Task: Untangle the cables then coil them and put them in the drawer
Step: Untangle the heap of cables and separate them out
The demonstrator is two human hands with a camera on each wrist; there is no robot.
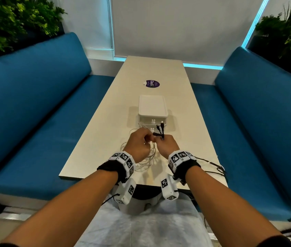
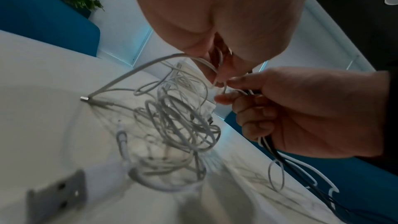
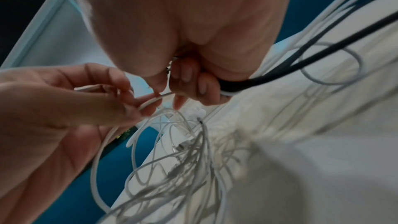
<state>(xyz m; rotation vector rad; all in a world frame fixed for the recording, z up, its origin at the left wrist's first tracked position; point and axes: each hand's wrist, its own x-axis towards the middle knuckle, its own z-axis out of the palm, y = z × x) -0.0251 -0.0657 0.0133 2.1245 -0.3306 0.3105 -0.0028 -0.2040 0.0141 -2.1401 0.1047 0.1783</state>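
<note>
A tangle of white cables (image 1: 146,157) (image 2: 172,125) (image 3: 185,156) hangs from my hands onto the table (image 1: 105,122). My left hand (image 1: 139,139) (image 2: 215,67) (image 3: 129,96) pinches a white cable strand. My right hand (image 1: 164,141) (image 3: 193,88) (image 2: 247,98) grips black cables (image 1: 160,132) (image 3: 280,67) (image 2: 277,152) together with a white one; black plug ends stick up above its fist. The hands nearly touch. Just beyond them stands the white drawer box (image 1: 152,108) with small knobs on its front.
Blue benches (image 1: 34,107) (image 1: 265,122) flank the narrow table. A purple round sticker (image 1: 151,83) lies beyond the box. Black cable loops (image 1: 215,168) trail off the table's near right edge. Plants (image 1: 7,18) stand behind the benches.
</note>
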